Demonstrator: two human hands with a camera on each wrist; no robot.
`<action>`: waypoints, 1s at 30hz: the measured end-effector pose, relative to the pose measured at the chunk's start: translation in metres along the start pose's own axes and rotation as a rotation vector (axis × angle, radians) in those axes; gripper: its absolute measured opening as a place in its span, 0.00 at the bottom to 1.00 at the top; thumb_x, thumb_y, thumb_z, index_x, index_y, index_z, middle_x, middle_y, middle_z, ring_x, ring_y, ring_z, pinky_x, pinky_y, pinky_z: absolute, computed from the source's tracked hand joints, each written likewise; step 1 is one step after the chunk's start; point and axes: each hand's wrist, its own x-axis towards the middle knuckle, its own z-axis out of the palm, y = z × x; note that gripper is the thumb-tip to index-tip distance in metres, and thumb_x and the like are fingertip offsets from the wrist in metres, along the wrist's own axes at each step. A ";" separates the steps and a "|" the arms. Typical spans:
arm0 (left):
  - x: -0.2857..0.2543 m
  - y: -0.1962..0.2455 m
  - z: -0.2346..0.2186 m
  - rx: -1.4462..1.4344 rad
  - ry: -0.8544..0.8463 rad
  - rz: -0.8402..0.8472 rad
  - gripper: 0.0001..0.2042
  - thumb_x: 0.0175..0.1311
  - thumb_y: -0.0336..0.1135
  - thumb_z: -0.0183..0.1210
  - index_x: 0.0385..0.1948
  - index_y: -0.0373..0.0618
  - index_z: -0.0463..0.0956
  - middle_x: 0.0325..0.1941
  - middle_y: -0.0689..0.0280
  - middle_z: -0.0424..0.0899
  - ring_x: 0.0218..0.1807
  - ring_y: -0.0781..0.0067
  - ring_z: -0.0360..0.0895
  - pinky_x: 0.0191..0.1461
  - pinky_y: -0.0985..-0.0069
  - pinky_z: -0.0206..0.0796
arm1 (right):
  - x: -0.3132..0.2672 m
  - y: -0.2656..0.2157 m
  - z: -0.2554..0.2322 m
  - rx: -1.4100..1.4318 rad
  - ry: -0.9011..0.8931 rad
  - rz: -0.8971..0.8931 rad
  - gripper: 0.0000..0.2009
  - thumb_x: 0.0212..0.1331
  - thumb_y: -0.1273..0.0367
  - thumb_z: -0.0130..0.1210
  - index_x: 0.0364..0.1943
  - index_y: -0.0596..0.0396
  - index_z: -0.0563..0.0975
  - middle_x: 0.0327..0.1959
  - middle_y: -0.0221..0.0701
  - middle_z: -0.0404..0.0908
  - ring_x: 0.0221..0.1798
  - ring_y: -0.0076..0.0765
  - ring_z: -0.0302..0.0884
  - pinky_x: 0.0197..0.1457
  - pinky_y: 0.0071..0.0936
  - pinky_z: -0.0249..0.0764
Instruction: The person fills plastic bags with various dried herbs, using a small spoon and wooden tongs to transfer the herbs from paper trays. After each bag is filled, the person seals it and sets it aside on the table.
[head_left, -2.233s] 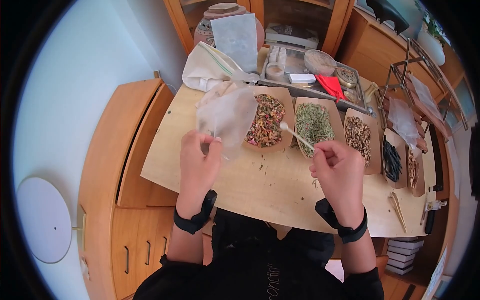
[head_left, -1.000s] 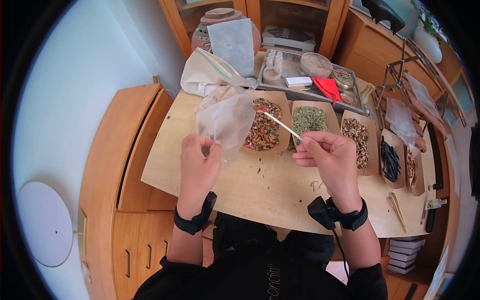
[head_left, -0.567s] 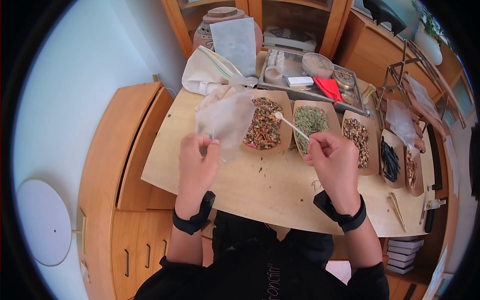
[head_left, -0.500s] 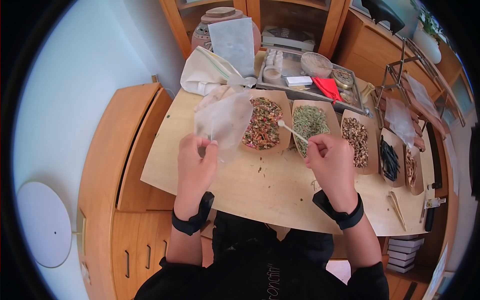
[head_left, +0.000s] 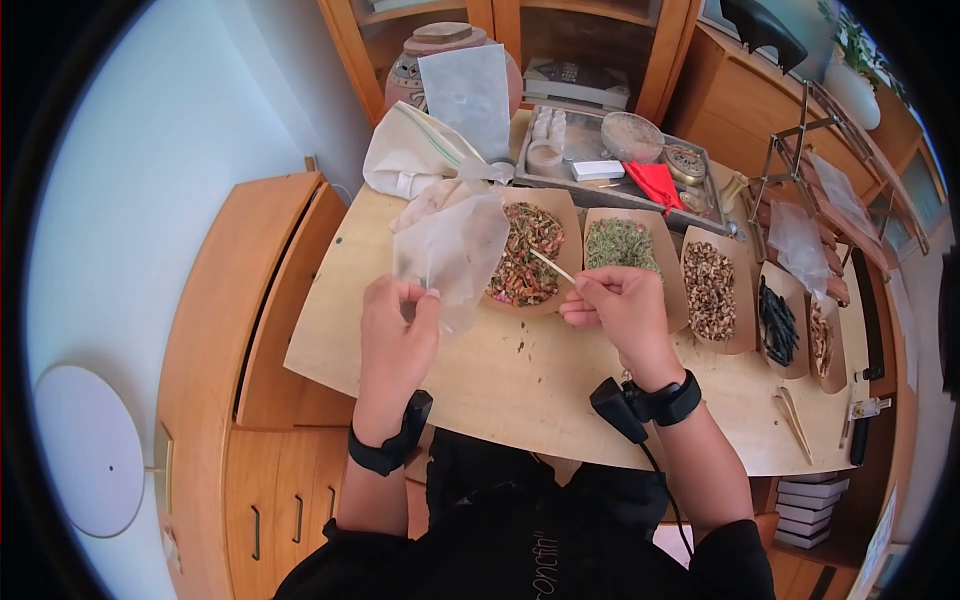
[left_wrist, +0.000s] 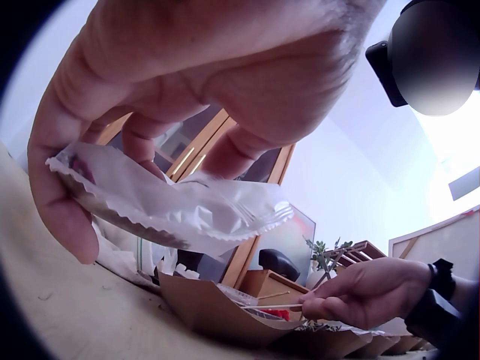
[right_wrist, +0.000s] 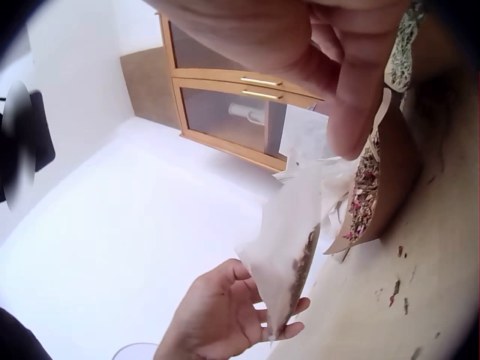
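Note:
My left hand grips a translucent white bag, which tilts upright over the table's left part. In the right wrist view, brown bits show through the lower part of the bag. Between thumb and fingers, my right hand pinches a thin pale stick-like spoon. Its far end reaches the red, brown and green dried mix in the leftmost paper tray; the tip cannot be made out. Just beyond my right hand is a paper tray of green herb.
Rightward stand paper trays of brown pieces, black strips and pale slices. Wooden tweezers lie at the table's right. Behind are a grey tray with a red cloth, and a white pouch. Crumbs dot the tabletop.
My right hand has moved left and turned, bringing the spoon's end from the dried mix tray's right edge over its contents. The left hand has kept its hold on the bag, nearly still.

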 end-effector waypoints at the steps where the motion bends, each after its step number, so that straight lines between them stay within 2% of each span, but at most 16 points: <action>1: 0.000 0.001 0.000 -0.005 0.000 -0.008 0.10 0.57 0.32 0.57 0.25 0.33 0.73 0.36 0.52 0.75 0.46 0.54 0.72 0.51 0.66 0.63 | 0.000 0.000 -0.001 0.078 -0.004 0.034 0.08 0.63 0.75 0.52 0.38 0.71 0.77 0.30 0.41 0.82 0.30 0.33 0.83 0.34 0.24 0.83; 8: 0.000 -0.001 0.000 0.001 0.014 -0.002 0.10 0.58 0.33 0.57 0.25 0.33 0.73 0.35 0.52 0.75 0.46 0.54 0.71 0.50 0.66 0.63 | -0.003 0.001 -0.008 0.101 0.023 0.036 0.08 0.64 0.77 0.50 0.37 0.73 0.77 0.30 0.43 0.82 0.30 0.35 0.84 0.34 0.24 0.83; 14: 0.000 -0.003 0.001 -0.008 0.008 -0.028 0.10 0.57 0.33 0.58 0.26 0.34 0.73 0.36 0.52 0.74 0.44 0.55 0.72 0.49 0.66 0.64 | -0.008 0.000 -0.016 0.091 0.012 0.030 0.09 0.64 0.74 0.53 0.40 0.70 0.77 0.31 0.41 0.82 0.31 0.33 0.84 0.37 0.23 0.83; 20: -0.001 0.003 0.001 0.044 0.007 0.003 0.10 0.58 0.33 0.58 0.27 0.33 0.73 0.37 0.51 0.74 0.45 0.54 0.72 0.49 0.66 0.64 | -0.033 -0.031 -0.016 0.072 0.038 -0.062 0.09 0.63 0.75 0.53 0.41 0.70 0.77 0.30 0.39 0.82 0.30 0.31 0.83 0.36 0.23 0.82; 23: -0.003 0.005 0.002 0.074 0.002 0.057 0.10 0.58 0.33 0.58 0.27 0.32 0.73 0.37 0.51 0.74 0.46 0.54 0.72 0.50 0.66 0.64 | -0.043 -0.041 -0.002 0.031 -0.002 -0.142 0.08 0.63 0.77 0.51 0.38 0.72 0.77 0.28 0.40 0.82 0.29 0.32 0.83 0.33 0.23 0.82; 25: -0.004 0.007 0.003 0.056 0.000 0.049 0.10 0.58 0.33 0.58 0.28 0.32 0.73 0.38 0.51 0.74 0.47 0.53 0.71 0.51 0.65 0.64 | -0.047 -0.041 0.007 -0.219 -0.048 -0.272 0.06 0.60 0.77 0.54 0.36 0.69 0.79 0.23 0.37 0.81 0.27 0.29 0.83 0.30 0.24 0.79; 26: -0.004 0.006 0.003 0.057 -0.002 0.051 0.10 0.58 0.33 0.58 0.28 0.32 0.73 0.38 0.51 0.74 0.47 0.53 0.71 0.51 0.65 0.64 | -0.047 -0.040 0.009 -0.386 -0.044 -0.398 0.05 0.56 0.77 0.56 0.33 0.65 0.80 0.20 0.38 0.81 0.24 0.30 0.82 0.28 0.26 0.75; 27: -0.004 0.004 0.004 0.059 0.005 0.060 0.10 0.57 0.33 0.58 0.28 0.32 0.73 0.38 0.50 0.74 0.47 0.53 0.71 0.52 0.65 0.64 | -0.049 -0.042 0.009 -0.386 -0.042 -0.397 0.05 0.56 0.77 0.56 0.33 0.65 0.80 0.20 0.38 0.81 0.24 0.30 0.82 0.28 0.26 0.75; 29: -0.003 0.001 0.003 0.061 0.014 0.068 0.10 0.57 0.33 0.58 0.28 0.32 0.73 0.38 0.50 0.74 0.47 0.53 0.72 0.52 0.65 0.63 | -0.052 -0.047 0.009 -0.603 0.078 -0.632 0.04 0.54 0.77 0.56 0.32 0.64 0.81 0.21 0.40 0.80 0.23 0.35 0.82 0.28 0.28 0.74; 30: -0.003 0.001 0.002 0.037 0.007 0.031 0.10 0.57 0.33 0.58 0.28 0.33 0.73 0.39 0.50 0.74 0.48 0.53 0.72 0.53 0.65 0.63 | -0.048 -0.041 0.007 -0.512 0.154 -0.667 0.04 0.53 0.77 0.56 0.31 0.64 0.80 0.19 0.42 0.79 0.22 0.40 0.81 0.28 0.30 0.74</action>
